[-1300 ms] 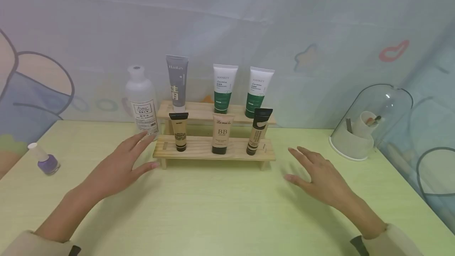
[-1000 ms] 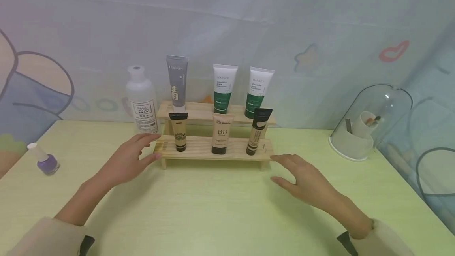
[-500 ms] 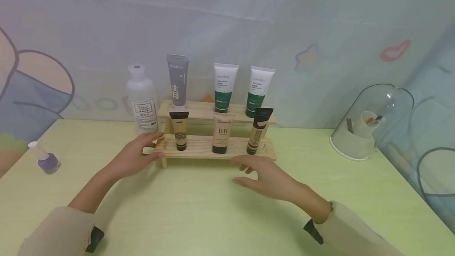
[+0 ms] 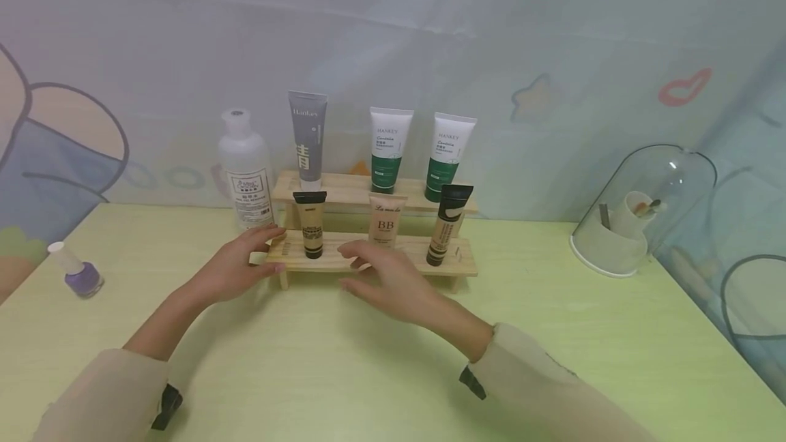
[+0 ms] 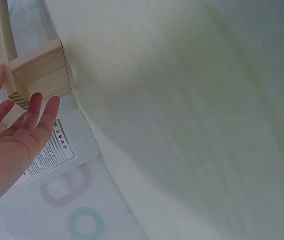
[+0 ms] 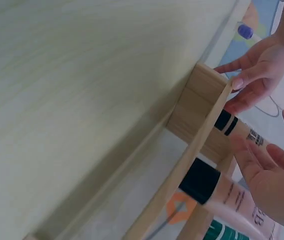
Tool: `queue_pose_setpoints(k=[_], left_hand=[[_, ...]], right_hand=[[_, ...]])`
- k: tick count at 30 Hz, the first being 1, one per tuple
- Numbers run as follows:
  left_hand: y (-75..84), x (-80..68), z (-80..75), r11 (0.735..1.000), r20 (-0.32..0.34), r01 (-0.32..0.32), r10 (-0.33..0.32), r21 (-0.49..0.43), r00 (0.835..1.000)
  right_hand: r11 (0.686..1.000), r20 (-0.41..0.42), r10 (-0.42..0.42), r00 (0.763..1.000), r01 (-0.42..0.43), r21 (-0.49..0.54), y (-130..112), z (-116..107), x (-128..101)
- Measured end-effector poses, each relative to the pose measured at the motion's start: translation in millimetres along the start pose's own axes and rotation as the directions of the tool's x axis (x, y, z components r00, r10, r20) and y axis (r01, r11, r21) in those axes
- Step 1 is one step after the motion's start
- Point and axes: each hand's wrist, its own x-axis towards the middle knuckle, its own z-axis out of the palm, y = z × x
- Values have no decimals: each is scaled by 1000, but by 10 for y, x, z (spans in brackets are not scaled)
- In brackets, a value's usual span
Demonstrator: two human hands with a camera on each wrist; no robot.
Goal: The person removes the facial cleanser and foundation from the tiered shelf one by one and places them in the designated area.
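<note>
1. The right hand has swept leftward along the front of the wooden two-tier rack over the last second; it now hovers before the BB cream tube, at 6 o'clock from it, fingers loosely spread and holding nothing.
2. The left hand has closed in and now touches the rack's left end, at 9 o'clock, with fingers nearly straight and no firm grip.
3. Judged from this, the left hand steadies the rack while the right approaches the lower-tier tubes.
4. The small tan tube stands at 11 o'clock from the right hand.
</note>
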Motion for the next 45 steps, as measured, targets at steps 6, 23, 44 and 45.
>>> queue_pose_setpoints(k=[6, 23, 44, 45], left_hand=[[7, 3, -6, 1000, -1, 12, -12, -13, 1000], [-8, 6, -9, 998, 9, 49, -49, -27, 999], [-34, 12, 2, 998, 12, 22, -22, -51, 1000], [-38, 11, 2, 998, 12, 24, -24, -56, 1000]], right_hand=[[996, -63, 54, 997, -50, 73, -6, 158, 165], [979, -208, 184, 961, -161, 124, 57, 462, 498], [984, -260, 172, 950, -153, 90, 27, 480, 504], [985, -251, 160, 955, -140, 97, 23, 469, 482]])
